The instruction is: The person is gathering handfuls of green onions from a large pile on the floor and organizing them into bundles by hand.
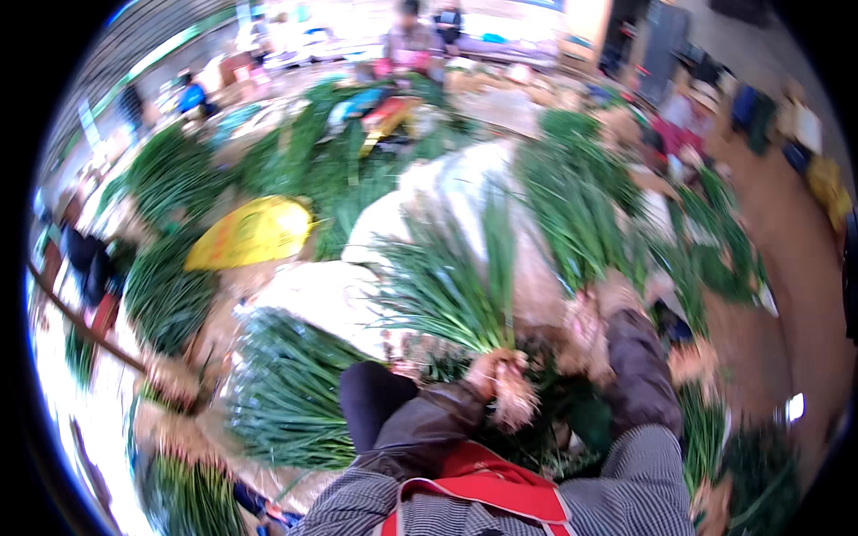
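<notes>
Heaps of green onions (286, 406) cover the ground around a white sack (465, 192) and a yellow bag (255, 232), while the left hand (490, 368) has its fingers clamped on one upright bunch (451, 286) and the right hand (597, 308) grips another bunch (567, 210) just beside it.

The left hand (490, 368) grips a bunch of green onions (456, 286) by its roots; the right hand (601, 304), blurred, seems to clutch another bunch (567, 210) just beside it.
</notes>
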Demonstrator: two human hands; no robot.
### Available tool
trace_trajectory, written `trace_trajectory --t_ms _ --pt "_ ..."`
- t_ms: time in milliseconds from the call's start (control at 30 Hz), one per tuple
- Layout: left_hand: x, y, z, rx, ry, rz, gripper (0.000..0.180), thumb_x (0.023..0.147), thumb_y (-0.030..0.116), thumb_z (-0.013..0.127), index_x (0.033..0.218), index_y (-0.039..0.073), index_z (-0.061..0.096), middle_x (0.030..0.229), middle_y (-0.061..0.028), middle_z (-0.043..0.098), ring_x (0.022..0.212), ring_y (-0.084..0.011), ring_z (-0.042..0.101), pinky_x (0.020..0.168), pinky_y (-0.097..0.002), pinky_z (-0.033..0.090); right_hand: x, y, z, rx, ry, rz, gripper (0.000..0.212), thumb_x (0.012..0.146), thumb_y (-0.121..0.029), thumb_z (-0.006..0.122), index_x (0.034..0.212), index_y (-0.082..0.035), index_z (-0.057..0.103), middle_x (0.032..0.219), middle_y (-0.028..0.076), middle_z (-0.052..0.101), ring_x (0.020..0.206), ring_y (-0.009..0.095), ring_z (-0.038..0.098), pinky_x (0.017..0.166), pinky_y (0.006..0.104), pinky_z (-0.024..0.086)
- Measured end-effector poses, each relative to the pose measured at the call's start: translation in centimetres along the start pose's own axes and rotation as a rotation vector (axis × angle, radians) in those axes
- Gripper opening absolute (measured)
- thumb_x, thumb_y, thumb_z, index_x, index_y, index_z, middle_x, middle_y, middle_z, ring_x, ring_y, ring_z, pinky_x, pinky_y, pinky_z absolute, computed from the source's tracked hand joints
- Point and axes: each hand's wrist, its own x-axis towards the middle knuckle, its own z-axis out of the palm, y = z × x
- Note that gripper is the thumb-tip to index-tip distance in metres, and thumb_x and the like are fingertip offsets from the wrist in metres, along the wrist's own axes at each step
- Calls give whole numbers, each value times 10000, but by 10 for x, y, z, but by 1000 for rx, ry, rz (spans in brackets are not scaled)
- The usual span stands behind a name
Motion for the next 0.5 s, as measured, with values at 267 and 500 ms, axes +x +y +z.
trace_trajectory --t_ms 267,500 --pt "-6 -4 22 -87 73 126 233 821 142 534 970 -28 590 776 -81 640 649 -162 591 641 -285 498 -1 21 73 534 128 15 390 809 -317 595 935 51 581 785 132 594 656 192 533 585 314 433" --pt "14 -18 2 -22 -24 16 218 823 159 533 740 -34 589 699 -141 623 638 -243 609 652 -338 515 -37 8 174 194 266 -82 239 816 -252 585 894 -26 592 786 136 625 682 268 597 591 346 451"
